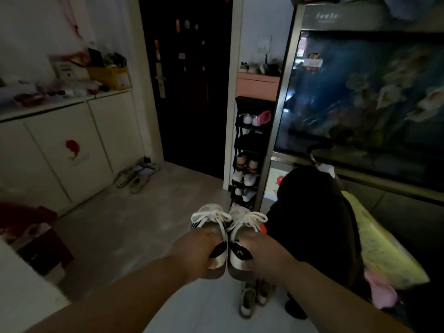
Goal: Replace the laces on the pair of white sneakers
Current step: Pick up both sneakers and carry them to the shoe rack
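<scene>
From the head camera we look down along both forearms in a dim room. The pair of white sneakers is held up in the air in front of us, above the pale floor, side by side with their inner sides touching or nearly so and toes pointing away. Our left hand is closed round the heel end of the left sneaker, fingers curled over the collar into the opening. Our right hand grips the heel end of the right sneaker the same way. Both shoes carry black patches at the heel and sides. Each is fully laced: the white laces on the left shoe and the white laces on the right shoe end in loose bows over the tongue. Below our hands another pair of shoes stands on the floor. Just to the right of the sneakers lies a black heap of cloth, and beside it a yellow cloth. Behind the sneakers stands a narrow black shoe rack filled with shoes, next to a dark door. White cabinets line the left wall, with a pair of slippers at their foot. A large glass-fronted panel fills the right; we cannot tell whether it is a tank or a screen.
</scene>
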Available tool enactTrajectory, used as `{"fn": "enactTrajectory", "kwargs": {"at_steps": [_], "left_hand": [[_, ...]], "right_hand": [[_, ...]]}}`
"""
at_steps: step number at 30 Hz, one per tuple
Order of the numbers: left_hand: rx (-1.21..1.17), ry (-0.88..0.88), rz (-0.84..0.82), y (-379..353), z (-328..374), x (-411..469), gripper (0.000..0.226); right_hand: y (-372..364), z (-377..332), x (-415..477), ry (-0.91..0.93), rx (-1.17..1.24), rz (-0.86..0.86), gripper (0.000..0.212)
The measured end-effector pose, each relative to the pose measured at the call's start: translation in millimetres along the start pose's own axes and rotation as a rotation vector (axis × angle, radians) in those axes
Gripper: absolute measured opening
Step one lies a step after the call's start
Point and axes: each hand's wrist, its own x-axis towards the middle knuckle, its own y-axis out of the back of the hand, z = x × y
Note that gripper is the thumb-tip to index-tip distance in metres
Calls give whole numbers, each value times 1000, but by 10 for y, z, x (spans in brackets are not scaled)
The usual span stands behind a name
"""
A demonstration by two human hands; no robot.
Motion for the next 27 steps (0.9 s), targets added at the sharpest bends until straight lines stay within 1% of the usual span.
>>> {"fn": "enactTrajectory", "kwargs": {"at_steps": [3, 5, 7, 11, 16, 18, 22, 25, 27], "left_hand": [[-20, -33, 9, -26, -428, 538, 39], [18, -69, -14, -8, -689, 866, 41], [27, -105, -7, 23, -1037, 1289, 42], [-34, -204, 34, 197, -1734, 2171, 35], [-83, -330, 18, 404, -2351, 3099, 25], [-86, -336, 14, 383, -2540, 3479, 25], [-76, -382, -2, 295, -2725, 4216, 22], [-111, -432, 13, 222, -2759, 4835, 24], [-148, -448, -6, 114, -2800, 5362, 22]], "right_hand": [[50, 245, 565, -16, -11, -7, 28], [92, 369, 899, -45, -32, -15, 33], [148, 489, 1355, -81, -10, -30, 33], [333, 707, 2268, -164, 29, 8, 33], [545, 1007, 3078, -244, 44, 41, 31], [578, 1215, 3332, -275, 60, 82, 35], [552, 1712, 3825, -335, 58, 102, 29], [518, 2128, 4271, -314, 128, 119, 34], [491, 2506, 4628, -315, 150, 126, 37]]}}
